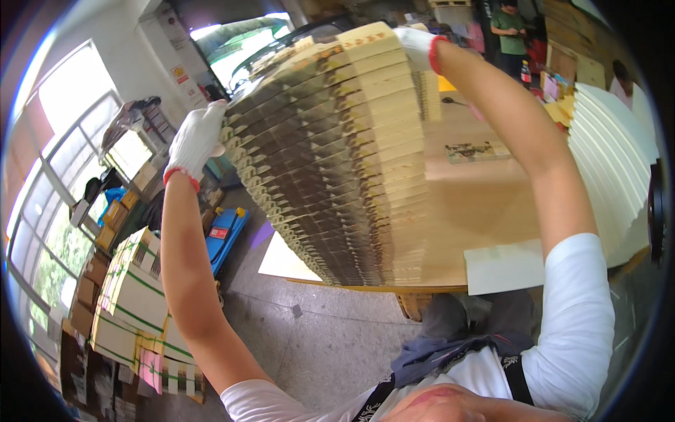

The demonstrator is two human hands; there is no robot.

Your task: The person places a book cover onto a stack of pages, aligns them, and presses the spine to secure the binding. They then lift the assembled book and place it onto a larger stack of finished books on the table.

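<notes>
A tall stack of printed card pieces (316, 162) rises in front of me from the wooden table, in many layers with dark brown and cream bands and notched left edges. My left hand (195, 137), in a white knit glove with a red cuff, is closed at the stack's upper left edge, its fingertips partly hidden. At the top far right corner, my right hand (416, 46), gloved the same way, touches the stack. Its fingers are out of sight there, so their grip does not show.
On the wooden table (485, 211) lie a flat printed bundle (478, 152), scissors (453, 102) and a white sheet (503, 269). White sheets are piled (608, 176) at right. Strapped stacks (133, 302) and a blue trolley (226, 239) stand left. A person in green (508, 32) stands far off.
</notes>
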